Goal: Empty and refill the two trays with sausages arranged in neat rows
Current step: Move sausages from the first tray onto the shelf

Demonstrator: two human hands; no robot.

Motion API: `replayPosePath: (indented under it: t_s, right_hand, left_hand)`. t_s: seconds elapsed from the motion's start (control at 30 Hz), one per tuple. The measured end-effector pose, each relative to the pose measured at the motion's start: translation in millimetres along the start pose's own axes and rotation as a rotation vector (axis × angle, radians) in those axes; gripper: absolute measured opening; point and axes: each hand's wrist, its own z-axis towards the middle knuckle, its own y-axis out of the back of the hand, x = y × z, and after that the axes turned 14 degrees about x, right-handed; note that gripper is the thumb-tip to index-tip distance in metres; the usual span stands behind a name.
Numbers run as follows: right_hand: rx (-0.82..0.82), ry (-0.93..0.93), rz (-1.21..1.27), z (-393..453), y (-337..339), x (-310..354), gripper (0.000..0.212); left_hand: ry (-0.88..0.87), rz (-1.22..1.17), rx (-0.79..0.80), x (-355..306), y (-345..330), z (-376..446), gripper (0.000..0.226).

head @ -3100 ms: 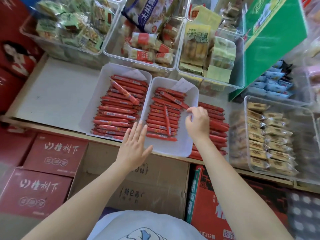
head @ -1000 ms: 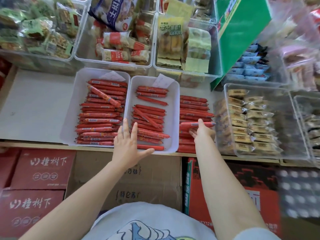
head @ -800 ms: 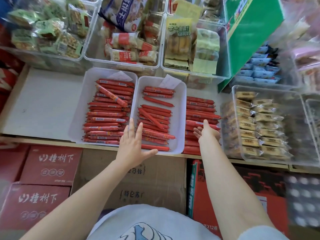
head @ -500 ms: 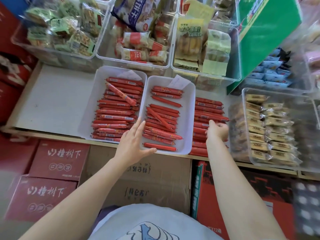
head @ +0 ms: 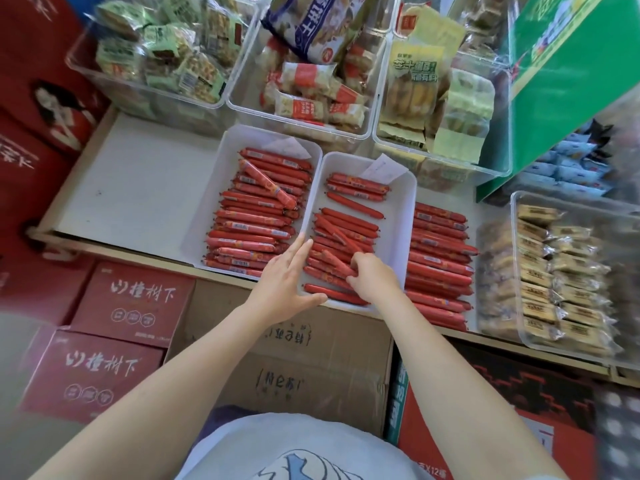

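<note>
Two white trays stand side by side on the shelf. The left tray (head: 212,188) is packed with red sausages (head: 252,233) in rows, one lying askew on top. The right tray (head: 406,216) is partly filled with sausages (head: 349,223), some crooked, with a bare gap near its back. My left hand (head: 287,285) rests with straight fingers on the right tray's front left corner, thumb along the front rim. My right hand (head: 375,277) is inside that tray near the front, its fingers curled on a sausage (head: 337,263). A loose pile of sausages (head: 440,258) lies on the shelf right of the trays.
Clear bins of packaged snacks (head: 311,71) line the back of the shelf. Another clear bin of wrapped cakes (head: 561,271) sits at the right, with a green box (head: 571,81) above it. Bare white shelf (head: 138,188) lies left of the trays. Cardboard cartons (head: 277,358) stand below.
My right hand left the loose pile on the right and came back into the right tray, where it now grips a sausage. My left hand stayed at the tray's front corner.
</note>
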Motion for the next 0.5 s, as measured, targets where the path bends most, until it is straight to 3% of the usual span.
replayPosePath:
  t_s: [0.1,0.2,0.37,0.5]
  right_hand:
    - [-0.002,0.019,0.275,-17,9,1,0.013]
    - [-0.004,0.094,0.422,-46,20,0,0.018]
    - [0.047,0.288,0.603,-92,34,27,0.015]
    - [0.125,0.345,0.757,-107,31,70,0.025]
  left_hand:
    - [-0.017,-0.039,0.006,-2,3,-1,0.097]
    - [-0.047,-0.141,-0.037,-5,12,-6,0.078]
    - [-0.322,0.252,-0.308,-23,23,-35,0.052]
    - [-0.392,0.141,-0.372,-14,38,-67,0.03]
